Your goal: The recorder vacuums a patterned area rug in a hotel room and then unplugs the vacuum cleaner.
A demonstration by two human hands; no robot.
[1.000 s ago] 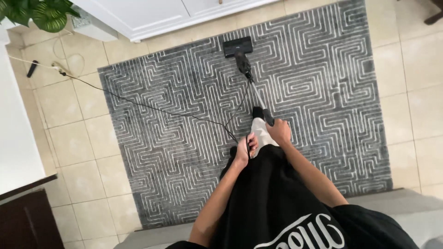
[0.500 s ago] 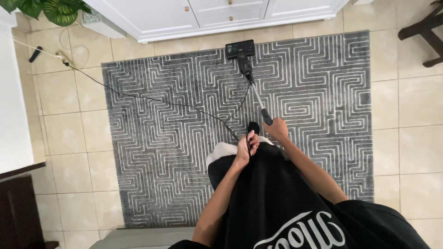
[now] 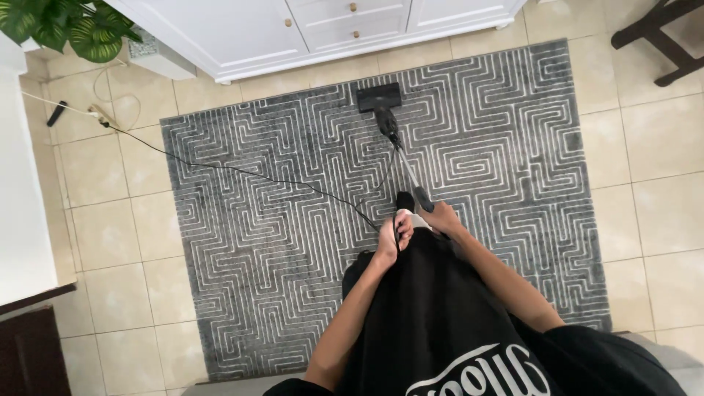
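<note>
I stand on a grey rug with a white maze pattern. A black stick vacuum has its floor head near the rug's far edge, with its tube slanting back toward me. My right hand grips the vacuum's handle. My left hand is beside it, fingers closed on the black power cord, which trails left across the rug to a socket strip on the tiles. My black clothing hides the lower part of the vacuum body.
A white cabinet with drawers stands along the far wall just beyond the rug. A potted green plant is at top left, a dark chair leg at top right, dark furniture at bottom left. Beige tiles surround the rug.
The vacuum head has slid forward toward the white cabinet, and both hands have moved with the handle. The view has shifted forward, showing more of the cabinet.
</note>
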